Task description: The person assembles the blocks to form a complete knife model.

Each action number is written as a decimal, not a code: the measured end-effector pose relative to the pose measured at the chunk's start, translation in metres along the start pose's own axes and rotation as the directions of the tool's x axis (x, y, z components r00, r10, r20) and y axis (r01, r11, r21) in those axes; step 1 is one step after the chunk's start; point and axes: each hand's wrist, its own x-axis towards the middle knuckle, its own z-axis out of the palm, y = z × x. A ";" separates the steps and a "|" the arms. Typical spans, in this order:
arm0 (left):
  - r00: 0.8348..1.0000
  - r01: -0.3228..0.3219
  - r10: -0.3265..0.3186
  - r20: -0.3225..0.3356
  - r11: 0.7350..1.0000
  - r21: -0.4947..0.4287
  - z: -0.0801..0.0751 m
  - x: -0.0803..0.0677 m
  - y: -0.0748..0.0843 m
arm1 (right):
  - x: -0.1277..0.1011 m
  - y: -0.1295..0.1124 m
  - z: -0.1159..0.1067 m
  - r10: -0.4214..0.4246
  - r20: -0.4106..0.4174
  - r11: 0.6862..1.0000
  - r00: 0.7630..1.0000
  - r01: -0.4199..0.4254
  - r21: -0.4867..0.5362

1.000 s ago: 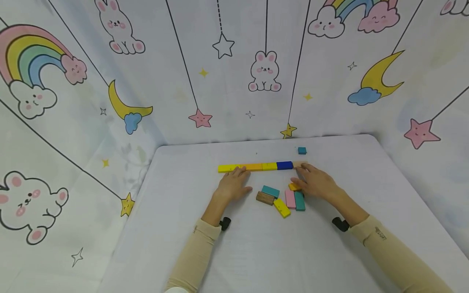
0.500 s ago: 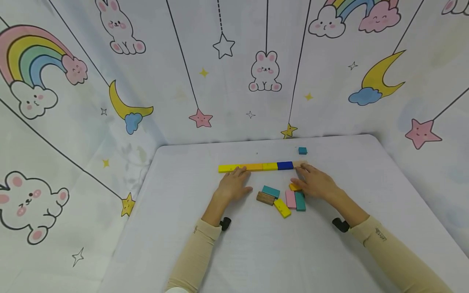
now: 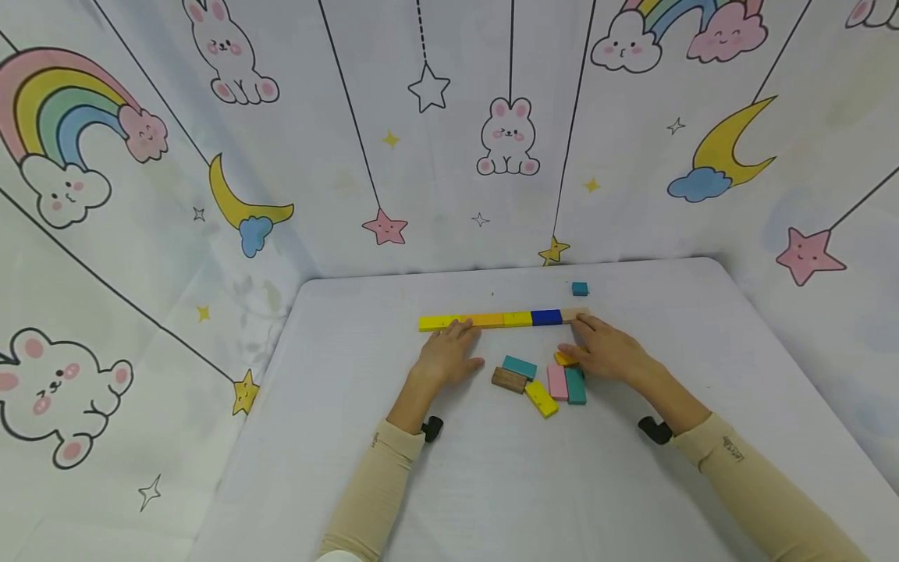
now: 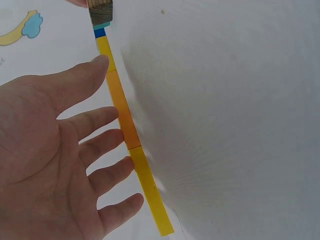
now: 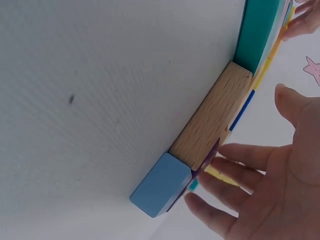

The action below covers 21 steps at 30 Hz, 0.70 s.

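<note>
A row of flat blocks lies end to end on the white table: a yellow block (image 3: 437, 322), an orange block (image 3: 486, 321), another yellow one (image 3: 517, 319), a dark blue block (image 3: 546, 318) and a pale wooden block (image 3: 567, 315) at the right. My left hand (image 3: 446, 355) has its fingers extended, fingertips right along the row's near side in the left wrist view. At the right end, my right hand (image 3: 609, 350) reaches with loosely straight fingers to the pale block, its thumb over a small golden block (image 3: 563, 358). Neither hand grips anything.
Between the hands lie loose blocks: a teal block (image 3: 520, 368), a brown block (image 3: 509, 379), a yellow block (image 3: 541, 399), a pink block (image 3: 556, 382) and a green block (image 3: 575, 386). A small teal block (image 3: 579, 289) sits behind the row, near the patterned backdrop (image 3: 456, 195).
</note>
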 end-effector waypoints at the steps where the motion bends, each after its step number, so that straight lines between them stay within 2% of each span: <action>1: 1.000 0.001 -0.001 0.001 1.000 0.000 0.000 0.000 0.000 | 0.000 0.000 0.000 -0.002 0.003 1.000 1.000 0.002 0.005; 11: 1.000 0.003 -0.003 0.000 1.000 0.000 0.001 0.000 -0.001 | -0.001 -0.003 0.000 -0.007 -0.016 1.000 1.000 0.007 0.011; 21: 1.000 0.002 -0.002 0.000 1.000 -0.001 0.000 -0.001 -0.001 | -0.015 -0.022 -0.004 -0.035 -0.005 0.999 0.999 0.035 0.035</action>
